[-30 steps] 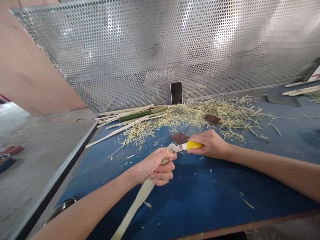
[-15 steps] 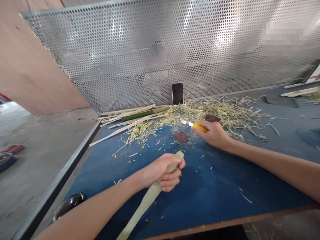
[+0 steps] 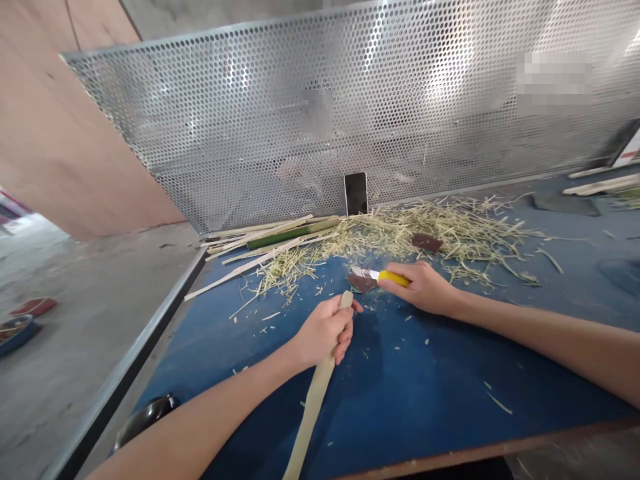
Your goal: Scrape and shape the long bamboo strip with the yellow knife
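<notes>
My left hand [image 3: 327,331] is closed round a long pale bamboo strip [image 3: 314,407]. The strip's upper end pokes out above the fist, and its lower part runs down past the table's front edge. In my right hand [image 3: 425,287] is a yellow-handled utility knife [image 3: 393,277], its blade pointing left. The blade hovers over or touches a brown sandpaper square [image 3: 363,285]; I cannot tell which. A second brown piece [image 3: 427,242] lies on the shavings just beyond my right hand.
Pale shavings [image 3: 480,230] heap along the back of the blue table [image 3: 425,393]. Bamboo strips [image 3: 260,257] and a green bamboo piece [image 3: 290,233] lie at back left. A phone [image 3: 356,193] leans on the perforated metal screen [image 3: 260,120]. A dark shiny object [image 3: 145,419] sits by my left forearm.
My right hand has brought the knife down and slightly left, over the brown square. My left hand has shifted a little up and left, and the strip now stands steeper.
</notes>
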{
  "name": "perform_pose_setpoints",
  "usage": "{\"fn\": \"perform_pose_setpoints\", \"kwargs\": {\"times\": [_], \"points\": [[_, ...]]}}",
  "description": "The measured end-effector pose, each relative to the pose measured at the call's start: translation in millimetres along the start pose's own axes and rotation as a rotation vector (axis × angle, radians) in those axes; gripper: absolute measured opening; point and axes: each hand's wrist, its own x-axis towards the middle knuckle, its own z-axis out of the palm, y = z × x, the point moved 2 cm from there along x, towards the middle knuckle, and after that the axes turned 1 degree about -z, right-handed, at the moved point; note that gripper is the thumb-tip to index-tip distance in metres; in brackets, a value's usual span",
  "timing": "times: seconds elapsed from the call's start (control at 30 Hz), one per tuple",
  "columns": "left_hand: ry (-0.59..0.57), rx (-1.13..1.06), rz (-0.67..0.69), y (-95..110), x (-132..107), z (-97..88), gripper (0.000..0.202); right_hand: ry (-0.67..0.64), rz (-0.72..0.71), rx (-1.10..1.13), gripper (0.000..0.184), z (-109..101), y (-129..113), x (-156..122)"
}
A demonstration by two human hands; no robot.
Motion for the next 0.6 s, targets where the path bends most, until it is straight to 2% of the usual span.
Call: {"fn": "perform_pose_setpoints", "kwargs": {"times": [0.2,0.33,0.47,0.6], "points": [[0.141,0.168,0.031,3,-4,5.2,0.029,-0.145,0.053,0.122,0.051,0,-27,-8],[0.244,0.083,0.046,11,-8,8.1,0.029,-0.189,0.075,0.165,0.049,-1,-41,-13],[0.199,-0.084,0.035,15,-10,11.9,0.016,-0.139,0.026,0.153,0.048,-1,-45,-15],[0.145,-0.105,0.028,19,-11,15.5,0.026,-0.108,-0.009,0.166,0.046,2,-46,-16]]}}
